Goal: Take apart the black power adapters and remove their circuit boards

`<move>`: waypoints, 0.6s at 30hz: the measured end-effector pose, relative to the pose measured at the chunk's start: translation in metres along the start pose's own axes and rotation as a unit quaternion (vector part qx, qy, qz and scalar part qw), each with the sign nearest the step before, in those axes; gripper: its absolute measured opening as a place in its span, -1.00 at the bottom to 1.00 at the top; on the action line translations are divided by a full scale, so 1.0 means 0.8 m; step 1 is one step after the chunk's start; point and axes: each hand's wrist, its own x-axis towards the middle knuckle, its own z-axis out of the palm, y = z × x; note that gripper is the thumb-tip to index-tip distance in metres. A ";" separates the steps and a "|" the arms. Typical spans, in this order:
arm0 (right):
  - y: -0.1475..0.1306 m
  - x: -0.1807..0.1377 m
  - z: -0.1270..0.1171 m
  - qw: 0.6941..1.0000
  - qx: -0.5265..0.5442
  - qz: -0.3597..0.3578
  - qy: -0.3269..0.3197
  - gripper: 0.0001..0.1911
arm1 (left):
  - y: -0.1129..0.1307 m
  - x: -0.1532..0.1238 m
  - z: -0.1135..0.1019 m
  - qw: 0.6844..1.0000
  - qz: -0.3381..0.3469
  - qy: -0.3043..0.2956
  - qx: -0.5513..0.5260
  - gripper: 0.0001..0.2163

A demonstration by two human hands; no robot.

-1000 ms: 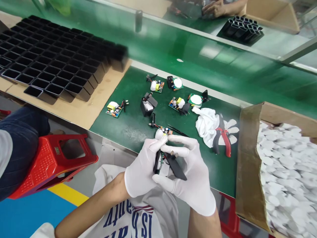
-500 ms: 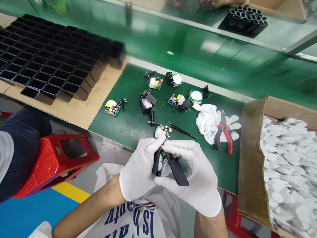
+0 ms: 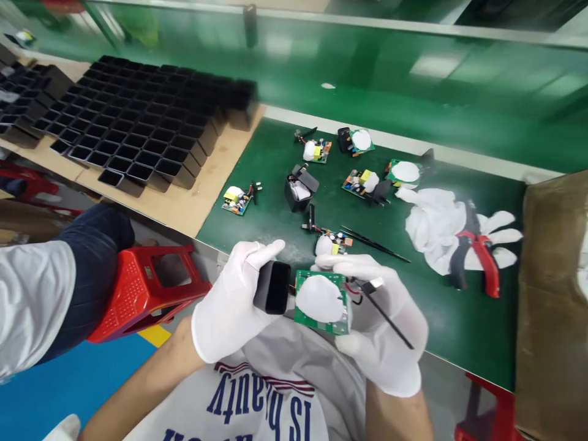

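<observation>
Both my hands wear white gloves and work close to my chest, below the mat's near edge. My left hand (image 3: 227,306) is closed around a small black plastic housing (image 3: 272,286). My right hand (image 3: 386,331) grips a green circuit board (image 3: 321,301) with a white round pad stuck on its face, and also holds black tweezers (image 3: 384,312) that point down and right. Housing and board sit side by side, joined by short wires.
On the green mat (image 3: 271,208) lie several more circuit boards (image 3: 237,199), a black housing (image 3: 299,188), spare tweezers (image 3: 374,242), a white glove (image 3: 436,220) and red-handled pliers (image 3: 478,257). Black empty housings (image 3: 138,128) fill a cardboard sheet at left. A red stool (image 3: 151,288) and another person's leg are left.
My hands have turned the board flat so its white pad faces up, and the left hand has pulled the black housing off to the left. The view has shifted rightward.
</observation>
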 end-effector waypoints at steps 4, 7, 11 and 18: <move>-0.023 0.015 -0.009 0.997 0.052 0.016 -0.055 -0.43 | 0.000 0.001 0.012 0.994 0.033 0.043 -0.094 -0.20; -0.040 0.022 -0.014 0.997 0.027 0.016 -0.077 -0.42 | 0.000 0.001 0.025 0.989 0.044 0.045 -0.137 -0.14; -0.046 0.022 -0.018 0.997 -0.008 0.006 -0.077 -0.36 | 0.001 0.002 0.032 0.987 0.060 0.036 -0.144 -0.11; -0.042 0.014 -0.019 0.993 -0.031 0.042 -0.104 -0.31 | 0.001 0.003 0.035 0.986 0.072 0.023 -0.146 -0.13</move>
